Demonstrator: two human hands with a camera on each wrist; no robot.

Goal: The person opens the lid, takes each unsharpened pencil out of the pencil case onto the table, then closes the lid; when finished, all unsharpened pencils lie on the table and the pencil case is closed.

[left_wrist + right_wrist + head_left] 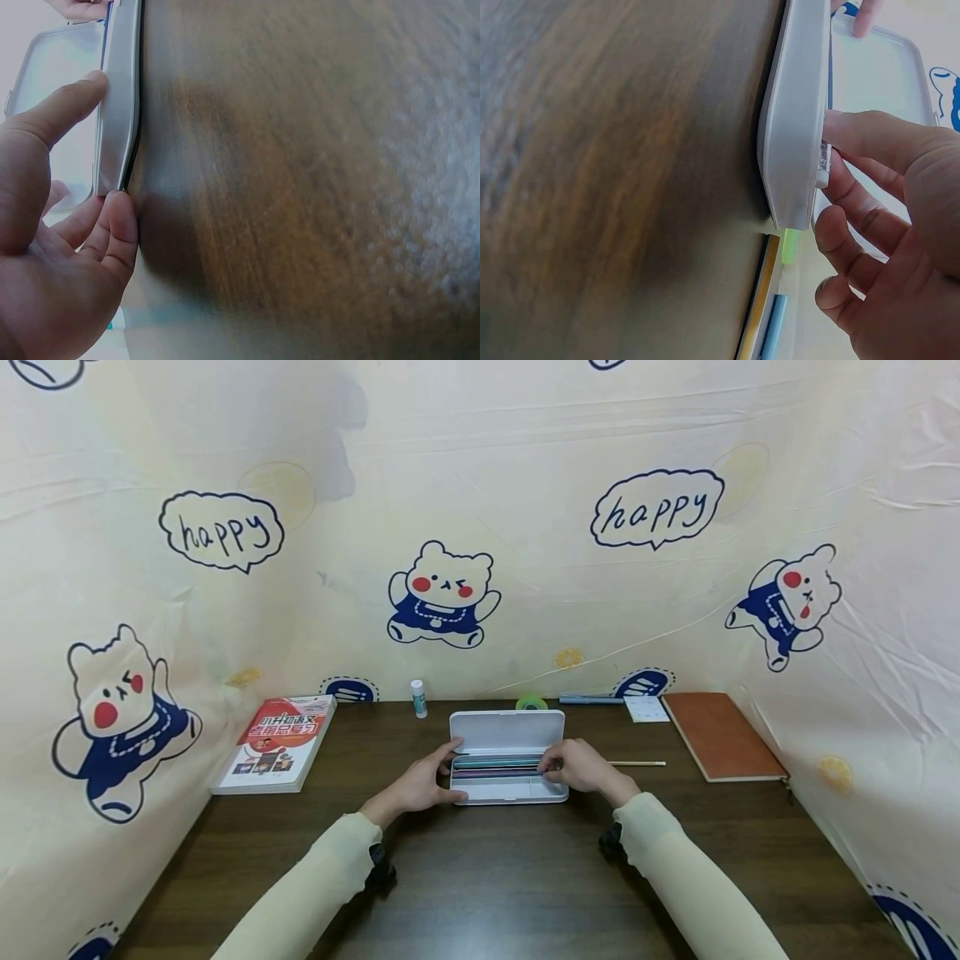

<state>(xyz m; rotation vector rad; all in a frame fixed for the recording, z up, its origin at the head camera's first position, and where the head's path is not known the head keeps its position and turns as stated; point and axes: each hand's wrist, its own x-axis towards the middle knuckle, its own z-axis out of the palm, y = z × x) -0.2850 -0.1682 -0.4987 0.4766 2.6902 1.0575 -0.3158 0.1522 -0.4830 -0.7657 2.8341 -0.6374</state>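
From afar, I grip the case [498,789] between my left hand [417,782]'s thumb and fingers while my right hand [585,768] pinches a pencil [823,169] at its fingertips, best kept level, I judge

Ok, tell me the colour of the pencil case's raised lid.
White; the lid shows best in the head view.

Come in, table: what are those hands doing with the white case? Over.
Left hand gripping the white case at left end. Right hand apparently pinching a pencil in it. Lid open; nothing visibly blocking either hand.
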